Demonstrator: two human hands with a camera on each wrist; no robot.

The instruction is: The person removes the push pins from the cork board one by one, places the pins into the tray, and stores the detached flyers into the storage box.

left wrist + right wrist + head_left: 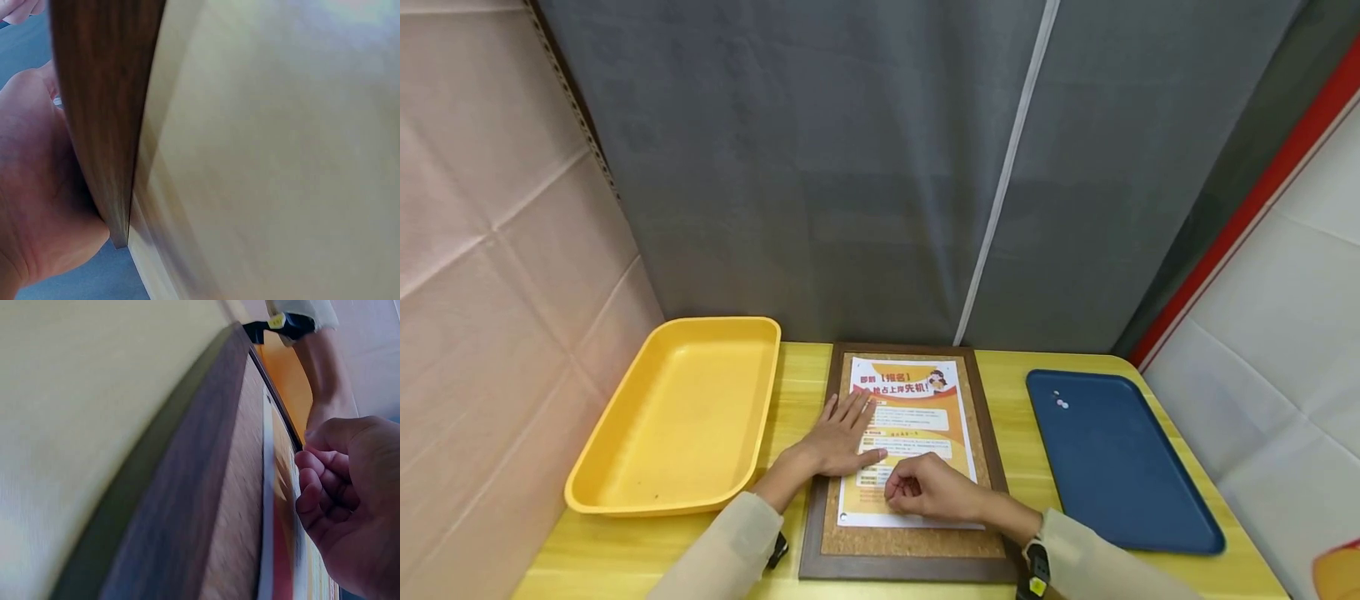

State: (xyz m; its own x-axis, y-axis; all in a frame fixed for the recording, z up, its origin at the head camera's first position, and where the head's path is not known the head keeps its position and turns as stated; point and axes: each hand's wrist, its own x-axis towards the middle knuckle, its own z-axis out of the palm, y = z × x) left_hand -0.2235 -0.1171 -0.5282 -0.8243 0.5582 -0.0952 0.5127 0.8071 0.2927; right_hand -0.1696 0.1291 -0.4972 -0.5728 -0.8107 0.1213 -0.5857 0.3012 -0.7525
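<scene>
A printed orange and white poster (917, 417) lies on a cork board (865, 542) with a brown wooden frame (992, 433). My left hand (838, 442) rests flat on the poster's left side, its fingers spread. Over the lower middle of the poster is my right hand (932, 487), its fingers curled and the thumb near the index finger. In the right wrist view, nothing shows between the fingertips of the right hand (350, 494). A small pin (843, 517) sits at the poster's lower left corner. The lower right corner is partly hidden by my right arm.
A yellow tray (673, 417) stands left of the board. On the right, a dark blue tray (1127, 467) holds several small pins (1062, 403) near its far left corner. A grey curtain (850, 167) hangs behind the yellow table (805, 367).
</scene>
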